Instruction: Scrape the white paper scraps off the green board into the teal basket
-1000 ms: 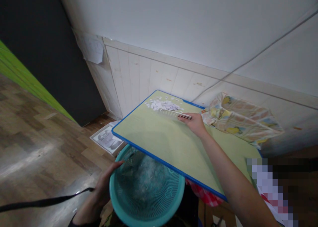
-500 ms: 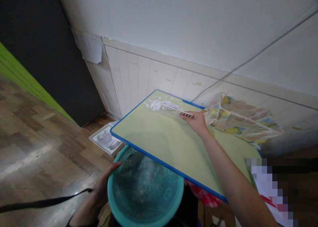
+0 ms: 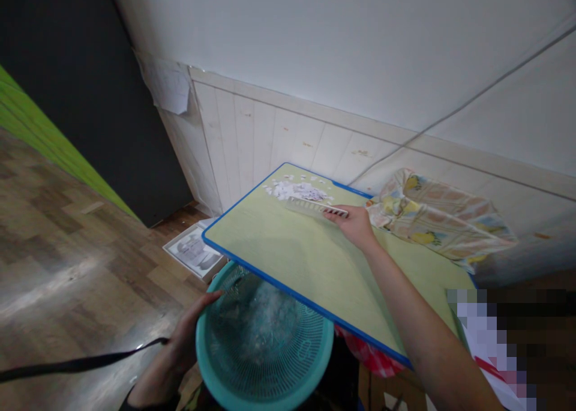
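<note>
In the head view my right hand (image 3: 354,224) grips a long white brush (image 3: 310,206) with a slotted handle, held low over the pale green tabletop (image 3: 270,243). Just beyond the brush lies a loose heap of small white paper scraps (image 3: 297,190), with a few bits scattered around it. My left hand (image 3: 191,327) grips the left rim of a turquoise plastic basket (image 3: 310,363), its fingers partly hidden on the outside. The basket is tucked under the table's near blue edge. Some whitish, translucent material (image 3: 269,315) sits inside it, too unclear to name.
A fabric-covered box with a fruit print (image 3: 432,219) stands on the table against the wall (image 3: 270,135). On the floor at left is a shallow white box (image 3: 195,252). A black strap (image 3: 90,363) crosses at lower left. Another person (image 3: 488,339) is at right.
My right hand has drawn the brush slightly back from the paper scraps, so more of the heap shows. The left hand stays on the basket rim.
</note>
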`<state>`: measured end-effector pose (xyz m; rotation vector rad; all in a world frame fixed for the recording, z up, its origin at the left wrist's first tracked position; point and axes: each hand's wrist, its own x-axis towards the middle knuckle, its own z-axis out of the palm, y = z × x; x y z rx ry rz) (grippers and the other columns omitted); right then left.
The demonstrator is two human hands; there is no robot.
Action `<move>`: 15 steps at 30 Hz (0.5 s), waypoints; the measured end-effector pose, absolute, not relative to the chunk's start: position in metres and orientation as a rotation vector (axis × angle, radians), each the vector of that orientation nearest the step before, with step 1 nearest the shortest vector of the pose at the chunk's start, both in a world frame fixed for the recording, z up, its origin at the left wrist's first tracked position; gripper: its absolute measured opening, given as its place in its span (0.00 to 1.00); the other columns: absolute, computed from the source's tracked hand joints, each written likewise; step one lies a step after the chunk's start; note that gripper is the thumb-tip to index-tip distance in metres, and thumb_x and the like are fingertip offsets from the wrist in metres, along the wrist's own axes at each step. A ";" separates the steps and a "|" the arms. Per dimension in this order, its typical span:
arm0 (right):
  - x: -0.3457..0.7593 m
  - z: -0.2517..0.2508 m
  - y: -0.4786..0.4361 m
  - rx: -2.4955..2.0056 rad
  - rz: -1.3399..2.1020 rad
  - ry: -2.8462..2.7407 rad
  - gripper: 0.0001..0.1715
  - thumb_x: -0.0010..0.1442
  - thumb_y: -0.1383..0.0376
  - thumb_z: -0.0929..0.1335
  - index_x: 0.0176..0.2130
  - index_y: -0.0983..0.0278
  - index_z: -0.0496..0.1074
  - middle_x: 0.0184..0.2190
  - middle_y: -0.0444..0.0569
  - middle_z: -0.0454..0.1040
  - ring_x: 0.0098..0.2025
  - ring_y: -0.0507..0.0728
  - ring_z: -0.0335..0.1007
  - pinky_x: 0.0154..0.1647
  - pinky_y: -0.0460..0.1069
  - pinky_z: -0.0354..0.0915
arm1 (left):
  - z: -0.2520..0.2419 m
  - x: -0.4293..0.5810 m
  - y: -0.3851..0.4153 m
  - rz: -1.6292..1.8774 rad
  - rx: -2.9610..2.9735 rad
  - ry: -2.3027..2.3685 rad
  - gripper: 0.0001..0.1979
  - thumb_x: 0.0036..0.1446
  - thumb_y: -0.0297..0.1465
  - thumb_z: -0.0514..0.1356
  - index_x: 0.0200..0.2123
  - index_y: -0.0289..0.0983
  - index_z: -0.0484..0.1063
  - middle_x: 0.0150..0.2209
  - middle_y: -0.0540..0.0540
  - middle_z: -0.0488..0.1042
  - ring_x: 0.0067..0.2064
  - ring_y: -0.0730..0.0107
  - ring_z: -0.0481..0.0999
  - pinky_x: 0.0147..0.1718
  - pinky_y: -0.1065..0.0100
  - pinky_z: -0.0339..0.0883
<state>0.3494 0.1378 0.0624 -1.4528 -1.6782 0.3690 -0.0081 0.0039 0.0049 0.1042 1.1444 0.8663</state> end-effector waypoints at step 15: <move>0.373 0.081 0.126 -1.591 0.142 -1.696 0.17 0.51 0.55 0.72 0.32 0.67 0.81 0.17 0.43 0.72 0.20 0.51 0.61 0.22 0.46 0.53 | 0.004 -0.009 0.003 0.858 0.178 1.197 0.09 0.58 0.27 0.60 0.37 0.25 0.69 0.31 0.32 0.76 0.28 0.53 0.76 0.28 0.59 0.71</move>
